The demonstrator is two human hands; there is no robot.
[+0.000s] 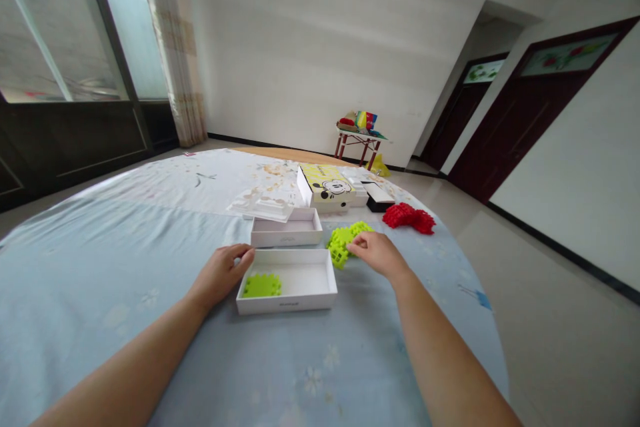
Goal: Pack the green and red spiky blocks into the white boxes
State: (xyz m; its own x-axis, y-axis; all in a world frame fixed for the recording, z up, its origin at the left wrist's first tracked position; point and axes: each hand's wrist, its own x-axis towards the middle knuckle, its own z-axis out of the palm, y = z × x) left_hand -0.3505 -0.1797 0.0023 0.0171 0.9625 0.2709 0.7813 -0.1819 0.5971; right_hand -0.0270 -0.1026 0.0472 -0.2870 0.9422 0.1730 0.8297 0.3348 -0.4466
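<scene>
A shallow white box (pixel 310 273) stands on the cloth in front of me. In its left part lies a flat lime-green interlocking plate (pixel 263 285) with notched edges. My left hand (pixel 227 270) grips the box's left wall near the far corner, fingers over the rim. Just right of the box sits a heap of lime-green interlocking plates (pixel 343 238). My right hand (pixel 379 252) is at the heap's right side, thumb and fingers pinched on a green plate, which the fingers partly hide.
Behind the box are a second white box (pixel 287 227) with clear plastic trays (pixel 265 207), a yellow cartoon box (pixel 327 187) and a black-and-white box (pixel 379 196). Red interlocking pieces (pixel 409 218) lie near the round table's right edge. A small side table (pixel 361 135) stands by the wall.
</scene>
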